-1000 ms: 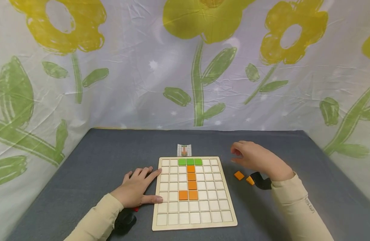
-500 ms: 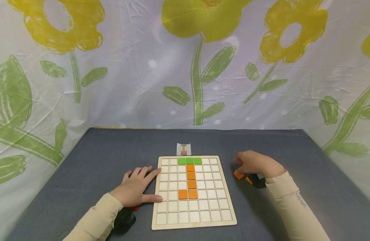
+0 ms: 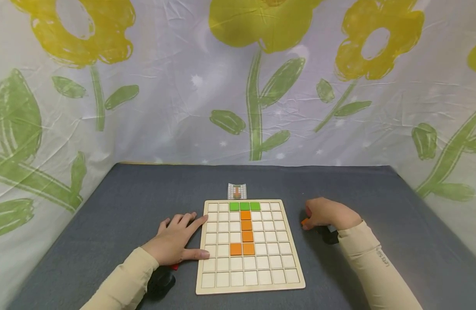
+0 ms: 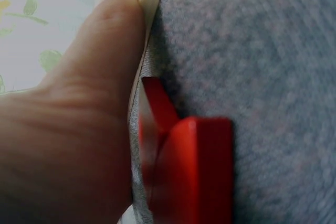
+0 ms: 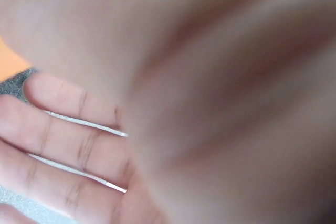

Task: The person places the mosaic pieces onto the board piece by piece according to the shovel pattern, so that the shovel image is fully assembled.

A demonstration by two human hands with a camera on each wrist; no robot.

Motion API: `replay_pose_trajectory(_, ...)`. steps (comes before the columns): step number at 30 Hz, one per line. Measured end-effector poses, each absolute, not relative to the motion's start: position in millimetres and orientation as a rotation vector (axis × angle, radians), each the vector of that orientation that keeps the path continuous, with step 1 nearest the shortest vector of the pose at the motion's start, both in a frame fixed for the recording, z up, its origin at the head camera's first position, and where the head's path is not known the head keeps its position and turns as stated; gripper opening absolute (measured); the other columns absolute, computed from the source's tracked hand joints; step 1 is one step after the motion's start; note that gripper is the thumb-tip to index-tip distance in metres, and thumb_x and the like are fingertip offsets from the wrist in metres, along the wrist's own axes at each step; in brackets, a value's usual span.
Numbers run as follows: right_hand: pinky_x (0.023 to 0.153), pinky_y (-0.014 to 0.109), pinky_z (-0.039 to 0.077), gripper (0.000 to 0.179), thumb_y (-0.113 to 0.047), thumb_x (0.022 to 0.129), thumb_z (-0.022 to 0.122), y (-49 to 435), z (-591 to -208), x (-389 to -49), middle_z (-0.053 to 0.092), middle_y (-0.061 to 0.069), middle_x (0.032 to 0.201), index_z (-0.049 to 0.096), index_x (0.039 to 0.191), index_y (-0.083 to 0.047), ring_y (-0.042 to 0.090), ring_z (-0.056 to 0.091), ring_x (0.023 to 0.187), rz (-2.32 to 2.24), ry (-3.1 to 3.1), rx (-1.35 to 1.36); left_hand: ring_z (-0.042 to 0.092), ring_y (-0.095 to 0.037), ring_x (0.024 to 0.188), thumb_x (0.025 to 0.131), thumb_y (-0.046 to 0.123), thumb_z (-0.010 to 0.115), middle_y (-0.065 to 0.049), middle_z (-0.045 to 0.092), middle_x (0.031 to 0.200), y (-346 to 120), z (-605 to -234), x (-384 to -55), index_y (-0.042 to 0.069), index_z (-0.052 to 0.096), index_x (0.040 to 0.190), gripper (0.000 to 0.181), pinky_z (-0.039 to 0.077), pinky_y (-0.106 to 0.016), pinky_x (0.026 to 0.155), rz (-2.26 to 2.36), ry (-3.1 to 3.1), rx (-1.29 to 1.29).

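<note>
A wooden grid board lies on the dark table, with a row of green tiles at its far side. Below them runs a column of orange tiles, plus one more at its lower left. My left hand rests with spread fingers on the board's left edge. Red tiles lie on the cloth by that thumb. To the right of the board, my right hand pinches a loose orange tile at table level. Only an orange patch of it shows in the right wrist view.
A small printed card with a grid pattern lies just beyond the board's far edge. Dark grey cloth covers the table. Behind it hangs a flower-patterned curtain.
My right hand has come down and slightly toward me onto the loose orange tile, and the second orange tile near the wrist is now covered. The left hand and board have stayed put.
</note>
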State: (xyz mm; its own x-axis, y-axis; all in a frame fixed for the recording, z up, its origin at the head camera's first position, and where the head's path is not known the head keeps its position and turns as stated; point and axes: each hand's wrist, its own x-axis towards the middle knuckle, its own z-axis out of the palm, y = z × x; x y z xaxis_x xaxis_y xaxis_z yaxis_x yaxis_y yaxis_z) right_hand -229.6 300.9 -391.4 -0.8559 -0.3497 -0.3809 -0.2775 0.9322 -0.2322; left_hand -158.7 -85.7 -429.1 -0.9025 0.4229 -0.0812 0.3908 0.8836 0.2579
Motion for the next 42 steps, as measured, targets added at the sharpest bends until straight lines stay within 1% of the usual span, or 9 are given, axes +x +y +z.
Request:
replay_pose_trajectory(9, 0.057, 0.027, 0.035, 0.023, -0.016, 0.083, 0.074, 298, -392, -229, 0.049, 0.0, 0.071, 0.052, 0.081, -0.009, 0.013, 0.044, 0.062, -0.277, 2.669, -0.552, 0.039, -0.038, 0.129, 0.078, 0.071, 0.059, -0.017, 0.041, 0.144, -86, -428, -157, 0.019, 0.036, 0.149, 0.091, 0.029, -0.07, 0.095, 0.396, 2.914, 0.652)
replay_pose_trajectory(12, 0.057, 0.027, 0.033, 0.021, -0.015, 0.086, 0.071, 296, -392, -230, 0.047, -0.001, 0.069, 0.051, 0.081, -0.009, 0.013, 0.042, 0.061, -0.291, 2.676, -0.604, 0.038, -0.038, 0.129, 0.078, 0.071, 0.058, -0.017, 0.04, 0.145, -86, -427, -157, 0.019, 0.035, 0.15, 0.091, 0.029, -0.069, 0.096, 0.397, 2.907, 0.647)
replay_pose_trajectory(16, 0.057, 0.027, 0.035, 0.02, -0.017, 0.087, 0.07, 292, -391, -230, 0.047, -0.001, 0.07, 0.053, 0.085, -0.01, 0.012, 0.043, 0.062, -0.304, 2.694, -0.692, 0.038, -0.038, 0.13, 0.078, 0.072, 0.058, -0.016, 0.04, 0.146, -86, -427, -157, 0.02, 0.035, 0.15, 0.091, 0.029, -0.069, 0.096, 0.397, 2.902, 0.642)
replay_pose_trajectory(20, 0.062, 0.029, 0.039, 0.019, -0.018, 0.087, 0.072, 284, -387, -226, 0.051, -0.002, 0.077, 0.055, 0.092, -0.01, 0.012, 0.046, 0.068, -0.299, 2.714, -0.755, 0.039, -0.038, 0.129, 0.078, 0.073, 0.057, -0.017, 0.041, 0.145, -87, -429, -157, 0.02, 0.036, 0.149, 0.091, 0.029, -0.07, 0.096, 0.404, 2.911, 0.654)
replay_pose_trajectory(24, 0.065, 0.028, 0.044, 0.02, -0.016, 0.085, 0.074, 271, -380, -217, 0.055, -0.005, 0.083, 0.057, 0.095, -0.011, 0.011, 0.049, 0.073, -0.281, 2.758, -0.828, 0.039, -0.038, 0.128, 0.077, 0.075, 0.057, -0.017, 0.042, 0.144, -89, -434, -157, 0.021, 0.036, 0.15, 0.093, 0.029, -0.07, 0.095, 0.415, 2.931, 0.665)
replay_pose_trajectory(30, 0.062, 0.024, 0.044, 0.023, -0.015, 0.084, 0.075, 252, -369, -198, 0.056, -0.005, 0.089, 0.059, 0.1, -0.01, 0.008, 0.049, 0.07, -0.23, 2.808, -0.941, 0.039, -0.038, 0.129, 0.076, 0.076, 0.056, -0.016, 0.041, 0.145, -90, -440, -159, 0.022, 0.036, 0.149, 0.093, 0.029, -0.069, 0.095, 0.423, 2.944, 0.66)
replay_pose_trajectory(35, 0.06, 0.022, 0.044, 0.02, -0.015, 0.083, 0.076, 238, -368, -187, 0.055, -0.004, 0.086, 0.059, 0.093, -0.011, 0.006, 0.047, 0.066, -0.162, 2.821, -1.1, 0.038, -0.038, 0.129, 0.078, 0.074, 0.056, -0.017, 0.04, 0.145, -88, -433, -157, 0.022, 0.035, 0.15, 0.092, 0.029, -0.07, 0.095, 0.42, 2.925, 0.656)
replay_pose_trajectory(38, 0.061, 0.021, 0.044, 0.018, -0.017, 0.083, 0.076, 229, -370, -181, 0.054, -0.005, 0.084, 0.059, 0.089, -0.013, 0.005, 0.047, 0.065, -0.16, 2.789, -1.147, 0.039, -0.039, 0.128, 0.079, 0.072, 0.057, -0.018, 0.04, 0.145, -87, -428, -155, 0.02, 0.036, 0.15, 0.091, 0.029, -0.07, 0.094, 0.419, 2.916, 0.664)
replay_pose_trajectory(42, 0.062, 0.02, 0.044, 0.016, -0.016, 0.082, 0.076, 220, -375, -176, 0.055, -0.007, 0.083, 0.061, 0.088, -0.014, 0.003, 0.047, 0.067, -0.177, 2.737, -1.186, 0.039, -0.038, 0.128, 0.079, 0.071, 0.058, -0.018, 0.04, 0.145, -86, -425, -155, 0.019, 0.036, 0.15, 0.09, 0.03, -0.07, 0.094, 0.402, 2.91, 0.662)
